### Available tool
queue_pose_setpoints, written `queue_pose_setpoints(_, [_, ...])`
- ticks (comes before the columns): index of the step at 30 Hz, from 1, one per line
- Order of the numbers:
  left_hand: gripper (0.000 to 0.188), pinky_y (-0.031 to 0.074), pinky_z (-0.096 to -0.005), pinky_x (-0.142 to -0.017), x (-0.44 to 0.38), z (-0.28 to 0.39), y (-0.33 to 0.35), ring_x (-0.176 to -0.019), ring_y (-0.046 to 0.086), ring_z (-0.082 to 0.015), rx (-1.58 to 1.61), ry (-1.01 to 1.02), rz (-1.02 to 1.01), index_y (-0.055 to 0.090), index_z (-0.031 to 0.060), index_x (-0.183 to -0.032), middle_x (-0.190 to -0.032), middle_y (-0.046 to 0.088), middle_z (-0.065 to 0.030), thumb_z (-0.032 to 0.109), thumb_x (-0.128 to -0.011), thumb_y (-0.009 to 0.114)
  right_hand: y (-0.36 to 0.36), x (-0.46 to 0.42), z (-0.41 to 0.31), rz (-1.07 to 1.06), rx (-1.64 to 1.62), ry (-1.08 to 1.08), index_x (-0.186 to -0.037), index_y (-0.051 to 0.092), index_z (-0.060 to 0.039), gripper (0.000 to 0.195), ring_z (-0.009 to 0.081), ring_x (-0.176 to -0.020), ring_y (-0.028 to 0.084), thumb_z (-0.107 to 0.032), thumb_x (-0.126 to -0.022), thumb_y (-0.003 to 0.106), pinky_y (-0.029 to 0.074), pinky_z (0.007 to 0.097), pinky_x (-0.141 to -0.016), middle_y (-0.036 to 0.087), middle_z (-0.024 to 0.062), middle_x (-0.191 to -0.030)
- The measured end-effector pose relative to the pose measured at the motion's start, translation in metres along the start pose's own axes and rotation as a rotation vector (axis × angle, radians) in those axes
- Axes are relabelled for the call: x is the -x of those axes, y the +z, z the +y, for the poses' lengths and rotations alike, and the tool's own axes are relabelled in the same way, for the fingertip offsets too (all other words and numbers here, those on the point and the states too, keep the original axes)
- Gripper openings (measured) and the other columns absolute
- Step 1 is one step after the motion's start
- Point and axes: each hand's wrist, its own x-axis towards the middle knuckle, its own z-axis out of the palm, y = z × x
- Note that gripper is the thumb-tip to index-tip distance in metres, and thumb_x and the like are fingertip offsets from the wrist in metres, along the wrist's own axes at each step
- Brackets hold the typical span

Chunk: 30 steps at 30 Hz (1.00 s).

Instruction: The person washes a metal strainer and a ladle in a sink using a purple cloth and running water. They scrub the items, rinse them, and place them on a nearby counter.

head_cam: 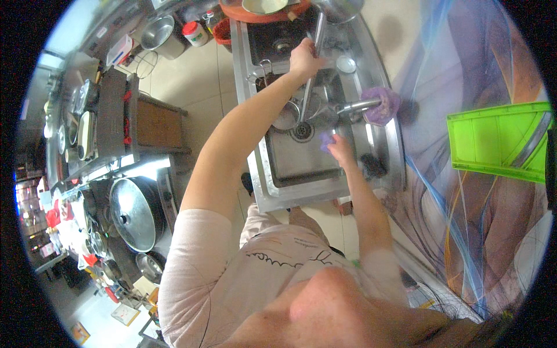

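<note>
My left hand (304,58) is over the divider of a stainless steel double sink (256,182), its fingers curled around a long metal handle (308,93). The handle slants down into the near basin, and its lower end lies by the drain (302,131). Beside it sits a round metal vessel (286,116); blur hides its exact kind. Lower in the same basin, my right hand (341,152) pinches a small purple cloth (326,142). A metal faucet (354,105) reaches over the basin from the right, with a bunched purple cloth (383,106) at its base.
An orange basin (261,15) holding a pale bowl (264,5) stands at the sink's far end. A small round dish (346,65) sits on the right ledge, and a dark item (373,165) lies nearer. A green plastic crate (496,137) is at right; a large lidded pan (132,213) at left.
</note>
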Motion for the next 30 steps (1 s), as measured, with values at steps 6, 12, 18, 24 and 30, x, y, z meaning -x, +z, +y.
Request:
queue_pose_setpoints(6, [0.052,0.049,-0.0363,-0.063,-0.03,0.018,-0.006,-0.072,0.059,-0.0259,-0.21,0.002,0.015,0.048,0.0013,-0.086,-0.076,0.058,-0.0126,0.03,-0.055,0.078,0.011,-0.002,0.006,0.025,-0.034,0.001,-0.096,0.054,-0.0006,0.03,0.0248,-0.075,0.056,-0.009,-0.067,0.053,0.043,0.0336,-0.065,0.059,0.0145,-0.082])
queue_pose_setpoints(12, [0.05,0.054,-0.0351,-0.046,-0.063,0.024,-0.018,-0.061,0.06,-0.0219,-0.031,-0.22,-0.32,0.048,-0.0033,-0.086,-0.074,0.057,-0.013,0.028,-0.06,0.076,0.0,0.002,0.002,-0.013,-0.067,0.023,-0.099,0.054,0.0005,0.033,0.0201,-0.073,0.056,-0.008,-0.068,0.053,0.042,0.0317,-0.064,0.059,0.0126,-0.081])
queue_pose_setpoints(18, [0.038,0.055,-0.0342,-0.045,-0.129,-0.017,-0.027,-0.057,0.061,-0.0206,0.185,-0.292,-0.285,0.055,-0.0091,-0.07,-0.068,0.059,-0.0131,0.018,-0.058,0.078,0.002,-0.005,0.024,0.043,-0.073,0.016,-0.088,0.055,-0.0013,0.023,0.025,-0.074,0.057,-0.009,-0.067,0.054,0.043,0.0349,-0.064,0.06,0.0119,-0.077])
queue_pose_setpoints(24, [0.04,0.055,-0.0344,-0.049,-0.188,-0.081,-0.021,-0.061,0.062,-0.0193,0.2,-0.355,-0.098,0.057,-0.0063,-0.079,-0.075,0.06,-0.0101,0.021,-0.059,0.078,0.021,-0.006,0.023,0.046,-0.104,-0.075,-0.089,0.053,-0.0005,0.025,0.0246,-0.072,0.055,-0.01,-0.066,0.054,0.042,0.035,-0.061,0.057,0.0135,-0.076])
queue_pose_setpoints(30, [0.045,0.054,-0.0297,-0.053,-0.227,-0.131,0.001,-0.063,0.062,-0.0166,-0.17,-0.423,-0.08,0.057,-0.0037,-0.08,-0.078,0.062,-0.0089,0.026,-0.055,0.079,0.05,-0.01,0.029,0.049,-0.191,-0.117,-0.09,0.052,-0.0003,0.027,0.0319,-0.077,0.055,-0.013,-0.067,0.056,0.043,0.0367,-0.066,0.056,0.0176,-0.082])
